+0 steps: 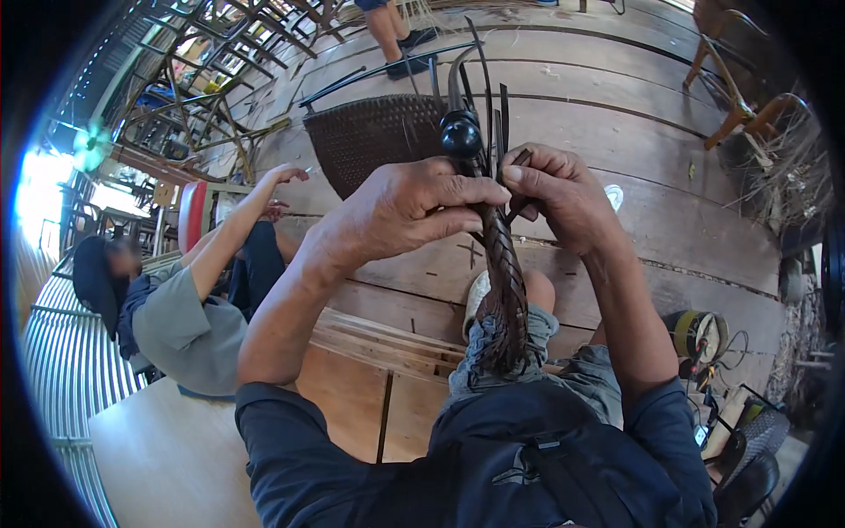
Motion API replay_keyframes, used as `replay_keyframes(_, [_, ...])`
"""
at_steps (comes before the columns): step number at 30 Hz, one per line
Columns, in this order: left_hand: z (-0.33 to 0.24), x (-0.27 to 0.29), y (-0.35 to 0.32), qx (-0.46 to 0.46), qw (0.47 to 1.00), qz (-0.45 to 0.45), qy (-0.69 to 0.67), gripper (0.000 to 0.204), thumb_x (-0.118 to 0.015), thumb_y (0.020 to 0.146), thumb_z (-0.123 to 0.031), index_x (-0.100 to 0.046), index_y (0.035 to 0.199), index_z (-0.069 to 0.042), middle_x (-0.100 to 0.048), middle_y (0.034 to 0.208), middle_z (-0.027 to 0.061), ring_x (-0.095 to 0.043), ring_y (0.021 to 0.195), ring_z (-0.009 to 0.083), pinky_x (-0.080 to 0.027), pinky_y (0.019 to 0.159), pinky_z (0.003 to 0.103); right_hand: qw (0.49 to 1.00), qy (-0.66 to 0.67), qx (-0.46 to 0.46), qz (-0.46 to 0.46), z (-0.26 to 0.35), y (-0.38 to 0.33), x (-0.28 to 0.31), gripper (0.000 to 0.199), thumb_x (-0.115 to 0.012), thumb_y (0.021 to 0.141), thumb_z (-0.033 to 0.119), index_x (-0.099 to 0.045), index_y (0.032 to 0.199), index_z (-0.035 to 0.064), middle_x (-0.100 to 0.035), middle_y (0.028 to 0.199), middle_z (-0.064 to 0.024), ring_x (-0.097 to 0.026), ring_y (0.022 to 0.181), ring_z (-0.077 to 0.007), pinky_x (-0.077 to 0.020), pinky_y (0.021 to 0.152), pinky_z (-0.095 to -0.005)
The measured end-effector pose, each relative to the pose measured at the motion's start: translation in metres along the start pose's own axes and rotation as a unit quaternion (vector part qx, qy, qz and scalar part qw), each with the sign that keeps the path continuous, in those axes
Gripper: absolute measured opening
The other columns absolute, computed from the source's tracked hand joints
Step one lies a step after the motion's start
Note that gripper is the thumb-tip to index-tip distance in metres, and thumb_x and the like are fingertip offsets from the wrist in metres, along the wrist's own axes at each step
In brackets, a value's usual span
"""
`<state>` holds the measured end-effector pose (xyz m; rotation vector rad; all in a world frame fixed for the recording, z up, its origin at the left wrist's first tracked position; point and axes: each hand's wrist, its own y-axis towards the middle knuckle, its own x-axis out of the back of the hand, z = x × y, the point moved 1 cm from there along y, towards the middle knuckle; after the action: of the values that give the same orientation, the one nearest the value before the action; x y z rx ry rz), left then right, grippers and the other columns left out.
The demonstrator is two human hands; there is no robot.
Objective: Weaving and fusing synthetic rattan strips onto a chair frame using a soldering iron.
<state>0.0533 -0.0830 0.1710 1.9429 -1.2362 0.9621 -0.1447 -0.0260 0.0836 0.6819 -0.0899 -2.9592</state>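
A long piece of furniture frame wrapped in dark brown braided strips (504, 264) runs from my lap away from me. Beyond my fingers, a shiny black ball (460, 136) sits by its far part, with loose strip ends (487, 79) sticking up around it. My left hand (400, 211) is closed on the braided frame from the left, thumb and forefinger pressed against the weave. On the other side my right hand (563, 198) pinches a flat dark brown strip (521, 160) close to the braid. A dark woven panel (374, 132) joins the frame at the far left.
To my left sits another person (198, 308) with an arm stretched forward. A wooden board (348, 396) and pale tabletop (167, 458) lie nearby. Chair frames (220, 53) crowd the far left; a brown chair (731, 79) and fibre bundle (779, 158) stand right on the plank floor.
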Motion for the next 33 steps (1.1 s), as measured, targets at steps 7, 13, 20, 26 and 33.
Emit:
replay_keyframes(7, [0.010,0.006,0.011,0.032,0.996,0.084,-0.015,0.037,-0.073,0.082,-0.013,-0.066,0.119,-0.013,-0.068,0.113,0.0086,-0.068,0.098,0.0219,-0.052,0.078,0.034,0.998,0.039,0.048,-0.003,-0.011,-0.004,-0.004,0.012,-0.063,0.092,0.015,-0.066,0.094,0.0037,-0.062,0.080,-0.0001,-0.055,0.069,-0.0076,-0.0433,0.059,-0.0209])
replay_keyframes(13, [0.007,-0.019,-0.012,-0.042,0.989,-0.134,0.055,0.039,-0.070,0.085,-0.023,-0.064,0.122,-0.016,-0.068,0.109,0.0083,-0.068,0.085,0.0202,-0.053,0.070,0.029,0.994,-0.052,0.038,-0.083,-0.008,-0.006,-0.004,0.013,-0.063,0.090,0.014,-0.066,0.096,0.0029,-0.065,0.079,-0.0019,-0.057,0.069,-0.0098,-0.0441,0.061,-0.0234])
replay_keyframes(20, [0.003,-0.142,-0.143,0.124,0.750,-0.556,-0.337,0.020,-0.065,0.088,-0.002,-0.065,0.107,0.003,-0.066,0.103,0.0107,-0.065,0.086,0.0186,-0.052,0.072,0.027,0.969,-0.103,0.117,-0.192,0.013,-0.012,-0.008,0.020,-0.063,0.091,0.014,-0.062,0.108,0.0026,-0.066,0.099,-0.0073,-0.060,0.093,-0.0175,-0.0450,0.084,-0.0304])
replay_keyframes(26, [-0.005,-0.281,-0.183,0.339,0.824,-0.311,-0.331,0.019,-0.058,0.093,-0.016,-0.063,0.106,-0.001,-0.065,0.092,0.0104,-0.063,0.090,0.0243,-0.050,0.080,0.034,0.917,-0.342,0.120,-0.165,0.036,-0.023,-0.024,0.023,-0.066,0.090,0.009,-0.062,0.111,0.0001,-0.065,0.103,-0.0064,-0.059,0.097,-0.0136,-0.0457,0.088,-0.0276])
replay_keyframes(33, [-0.025,-0.319,-0.193,0.292,0.887,-0.273,-0.231,0.017,-0.064,0.086,-0.020,-0.062,0.097,-0.007,-0.062,0.088,0.0128,-0.060,0.087,0.0338,-0.050,0.076,0.043,0.800,-0.529,0.184,-0.216,0.037,-0.031,-0.037,0.022,-0.068,0.090,0.013,-0.064,0.105,-0.0029,-0.067,0.098,-0.0070,-0.061,0.089,-0.0130,-0.0487,0.080,-0.0232])
